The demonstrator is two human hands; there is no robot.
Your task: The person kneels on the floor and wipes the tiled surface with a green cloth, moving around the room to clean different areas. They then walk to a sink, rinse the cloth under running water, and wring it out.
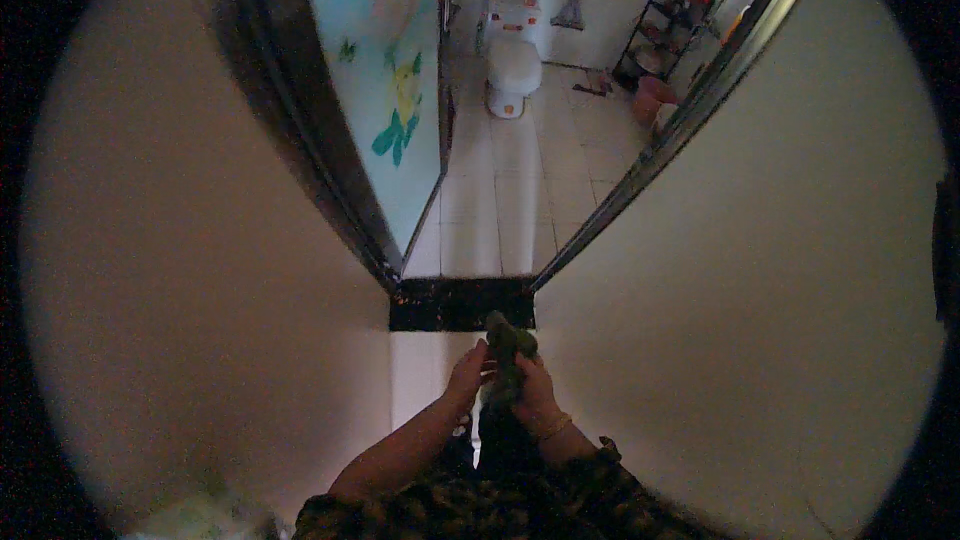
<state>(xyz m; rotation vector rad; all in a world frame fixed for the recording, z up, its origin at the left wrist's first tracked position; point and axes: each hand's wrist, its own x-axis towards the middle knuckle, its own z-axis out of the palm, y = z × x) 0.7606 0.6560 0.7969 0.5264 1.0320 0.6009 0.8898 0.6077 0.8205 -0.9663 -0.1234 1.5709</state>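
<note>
My right hand [534, 390] grips a bunched, dark green soft thing [506, 349], which looks like cloth, though the dim, blurred picture does not settle it. It hangs low in front of my body. At its left side is my left hand [466, 375], with fingertips close to it or touching it; which of the two I cannot tell. A thin band circles my right wrist. Beyond the hands, a black door sill [461, 304] crosses the floor at the bathroom doorway.
A blue door [375, 75] with painted flowers stands open inward on the left. Walls flank the doorway closely. Inside are a white toilet [514, 67], a mop [570, 15], slippers [594, 82], a black shelf rack [664, 22] and a pink bucket [652, 97] on the tiled floor [517, 187].
</note>
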